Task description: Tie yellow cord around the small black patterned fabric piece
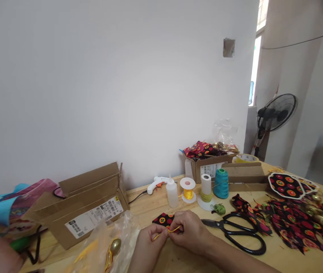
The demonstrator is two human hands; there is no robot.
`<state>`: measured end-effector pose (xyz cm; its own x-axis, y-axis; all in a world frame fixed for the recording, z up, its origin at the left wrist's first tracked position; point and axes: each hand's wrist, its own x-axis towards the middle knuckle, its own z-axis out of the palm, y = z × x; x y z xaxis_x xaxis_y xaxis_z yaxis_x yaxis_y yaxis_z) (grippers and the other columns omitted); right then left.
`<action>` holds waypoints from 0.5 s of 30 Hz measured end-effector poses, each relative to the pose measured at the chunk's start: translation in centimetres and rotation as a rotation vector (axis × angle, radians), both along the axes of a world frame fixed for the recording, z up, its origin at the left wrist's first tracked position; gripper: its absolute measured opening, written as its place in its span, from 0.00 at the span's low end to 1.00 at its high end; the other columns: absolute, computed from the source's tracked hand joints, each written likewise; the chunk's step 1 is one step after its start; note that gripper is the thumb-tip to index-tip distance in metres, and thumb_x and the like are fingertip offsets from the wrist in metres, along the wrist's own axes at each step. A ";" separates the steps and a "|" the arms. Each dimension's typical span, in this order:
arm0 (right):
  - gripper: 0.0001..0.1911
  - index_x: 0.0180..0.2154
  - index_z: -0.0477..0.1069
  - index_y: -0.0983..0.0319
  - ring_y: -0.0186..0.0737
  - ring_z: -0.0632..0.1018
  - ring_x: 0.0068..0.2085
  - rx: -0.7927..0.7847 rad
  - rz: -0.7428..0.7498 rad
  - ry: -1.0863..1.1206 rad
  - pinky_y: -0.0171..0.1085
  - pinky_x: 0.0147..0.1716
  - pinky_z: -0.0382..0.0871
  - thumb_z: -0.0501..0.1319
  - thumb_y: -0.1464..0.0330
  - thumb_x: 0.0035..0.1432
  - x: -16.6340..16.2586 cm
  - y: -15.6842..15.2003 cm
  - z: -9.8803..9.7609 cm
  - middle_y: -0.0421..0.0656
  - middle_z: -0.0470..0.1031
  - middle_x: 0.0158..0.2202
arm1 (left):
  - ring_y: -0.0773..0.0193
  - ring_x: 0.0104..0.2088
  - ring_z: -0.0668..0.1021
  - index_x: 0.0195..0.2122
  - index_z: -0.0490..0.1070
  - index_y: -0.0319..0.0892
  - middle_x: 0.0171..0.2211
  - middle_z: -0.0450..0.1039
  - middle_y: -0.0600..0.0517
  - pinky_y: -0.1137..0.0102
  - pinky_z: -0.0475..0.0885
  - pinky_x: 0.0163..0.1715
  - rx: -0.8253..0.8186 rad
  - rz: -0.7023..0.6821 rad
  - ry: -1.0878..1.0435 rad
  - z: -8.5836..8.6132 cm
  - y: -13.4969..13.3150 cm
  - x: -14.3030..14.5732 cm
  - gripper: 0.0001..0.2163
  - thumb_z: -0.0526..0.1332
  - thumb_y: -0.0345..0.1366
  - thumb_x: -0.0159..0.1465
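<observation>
Low in the middle of the head view, my left hand (147, 239) and my right hand (189, 229) meet over the wooden table (147, 206). Both pinch a thin yellow cord (169, 231) that runs between their fingertips. A small piece of black fabric with red and orange dots (163, 219) lies just behind the fingers, touching them. Whether the cord is tied to that fabric is hidden by the fingers.
Black scissors (241, 229) lie right of my right hand. Behind stand a white glue bottle (172, 192), a yellow cord spool (188, 189), a white spool (206, 188), a teal thread cone (221, 184) and a glue gun (157, 184). Cardboard boxes (84, 206), patterned fabric scraps (292, 220), a plastic bag (107, 246), a fan (276, 113).
</observation>
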<state>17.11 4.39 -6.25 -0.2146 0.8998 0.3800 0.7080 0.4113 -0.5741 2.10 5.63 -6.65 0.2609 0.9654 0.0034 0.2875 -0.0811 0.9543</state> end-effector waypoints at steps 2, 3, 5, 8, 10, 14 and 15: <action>0.07 0.24 0.74 0.60 0.31 0.67 0.22 -0.017 -0.001 -0.006 0.28 0.20 0.54 0.58 0.70 0.42 0.0 0.0 0.1 0.39 0.72 0.21 | 0.62 0.26 0.72 0.23 0.73 0.36 0.21 0.73 0.51 0.74 0.63 0.25 0.003 0.000 0.018 0.0 -0.1 0.0 0.13 0.59 0.42 0.48; 0.07 0.24 0.74 0.60 0.31 0.67 0.22 -0.033 0.001 -0.004 0.28 0.20 0.54 0.58 0.70 0.42 0.0 0.0 0.2 0.39 0.72 0.21 | 0.63 0.26 0.72 0.23 0.73 0.36 0.21 0.73 0.51 0.74 0.63 0.25 -0.006 -0.006 0.014 0.0 -0.1 0.0 0.13 0.59 0.42 0.49; 0.07 0.24 0.75 0.60 0.31 0.67 0.21 -0.066 0.003 0.012 0.28 0.20 0.55 0.57 0.71 0.41 0.1 0.0 0.2 0.39 0.72 0.21 | 0.63 0.25 0.71 0.24 0.73 0.35 0.22 0.73 0.51 0.73 0.63 0.25 -0.035 -0.022 -0.005 0.0 -0.1 0.0 0.13 0.58 0.42 0.49; 0.08 0.24 0.75 0.61 0.30 0.66 0.21 -0.106 0.013 0.054 0.28 0.19 0.54 0.57 0.72 0.41 0.3 0.2 0.1 0.39 0.71 0.20 | 0.64 0.24 0.71 0.26 0.73 0.34 0.22 0.73 0.50 0.73 0.63 0.24 -0.073 -0.040 -0.031 0.0 -0.1 -0.1 0.14 0.58 0.43 0.49; 0.08 0.25 0.75 0.61 0.29 0.64 0.20 -0.128 0.024 0.069 0.27 0.19 0.54 0.56 0.71 0.42 0.4 0.3 0.0 0.38 0.70 0.20 | 0.64 0.24 0.71 0.25 0.73 0.34 0.21 0.73 0.51 0.74 0.62 0.24 -0.078 -0.033 -0.031 0.0 0.0 -0.1 0.15 0.59 0.43 0.48; 0.09 0.25 0.75 0.62 0.28 0.63 0.20 -0.166 0.039 0.093 0.27 0.18 0.52 0.56 0.71 0.43 0.4 0.3 0.1 0.37 0.69 0.19 | 0.64 0.24 0.71 0.26 0.74 0.35 0.21 0.73 0.51 0.74 0.62 0.24 -0.048 -0.023 -0.005 0.1 0.1 -0.1 0.15 0.59 0.43 0.48; 0.09 0.25 0.75 0.62 0.28 0.63 0.20 -0.170 0.040 0.103 0.27 0.18 0.52 0.55 0.71 0.44 0.4 0.3 0.1 0.38 0.69 0.20 | 0.64 0.24 0.71 0.26 0.74 0.35 0.21 0.73 0.51 0.74 0.62 0.24 -0.041 -0.024 0.003 0.1 0.1 -0.1 0.15 0.58 0.43 0.48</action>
<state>17.54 4.70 -6.18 -0.2197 0.9442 0.2455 0.6268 0.3294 -0.7061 1.98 5.77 -6.56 0.2842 0.9581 -0.0363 0.2884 -0.0494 0.9562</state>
